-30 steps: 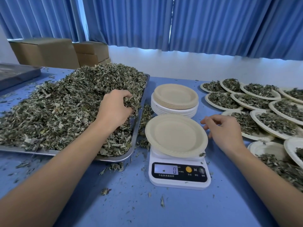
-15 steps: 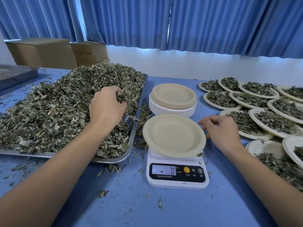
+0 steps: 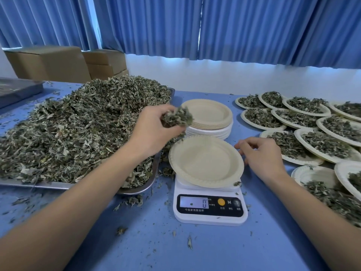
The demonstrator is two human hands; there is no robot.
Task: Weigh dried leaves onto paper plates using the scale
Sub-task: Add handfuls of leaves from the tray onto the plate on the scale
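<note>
Gripped leaf clump [image 3: 176, 119] in left hand [image 3: 154, 132] over empty plate [image 3: 205, 163] on zeroed scale [image 3: 209, 219], with right hand [image 3: 261, 155] slack; needed dropping next.

Blue table [image 3: 214, 247]. Behind the table: pleated blue curtains [image 3: 254, 26] above a white wall [image 3: 234, 75]. Beyond the table's far left corner: stacked cardboard boxes [image 3: 64, 63]. On the table's left edge: grey metal tray [image 3: 17, 90].

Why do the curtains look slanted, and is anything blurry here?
Head view: the wide-angle lens leans the folds of the curtains outward towards the picture's edges; the left hand and its handful of leaves look slightly smeared, likely motion blur; the scale and its display, reading 0, are sharp; daylight glows below the curtains, brightening the wall.
</note>
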